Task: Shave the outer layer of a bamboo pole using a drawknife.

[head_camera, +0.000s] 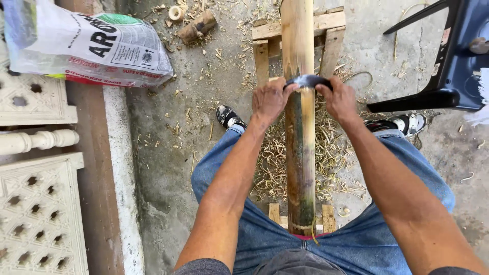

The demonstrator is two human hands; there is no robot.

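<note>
A: Gripping the two ends of a dark curved blade [307, 81], the left hand [270, 99] and right hand [340, 99] are each clamped shut on it, one on either side of the bamboo pole [299, 153].

B: Where does the pole lie against the hands?

A: It runs straight between them, from the person's lap out past the knuckles. The blade crosses it right between the hands. Beyond the hands the pole is pale and bare; nearer the body it is green and dark.

B: What carries it?

A: A low wooden frame [326, 25] on the concrete floor [168, 153], with slats showing beyond the hands and again near the lap.

B: And the room at each side?

A: Left of the left hand, open floor littered with chips, then a pale raised kerb [119, 168] and white pierced panels [38, 219] well apart. A printed plastic sack [86, 46] lies far out to the left, beyond the hands. Right of the right hand, a dark blue plastic chair [458, 56] stands near, its leg edge close to the right wrist's side.

B: Below the hands?

A: Curled shavings [270, 163] are heaped on both sides of the pole, between the person's shoes [229, 117].
</note>
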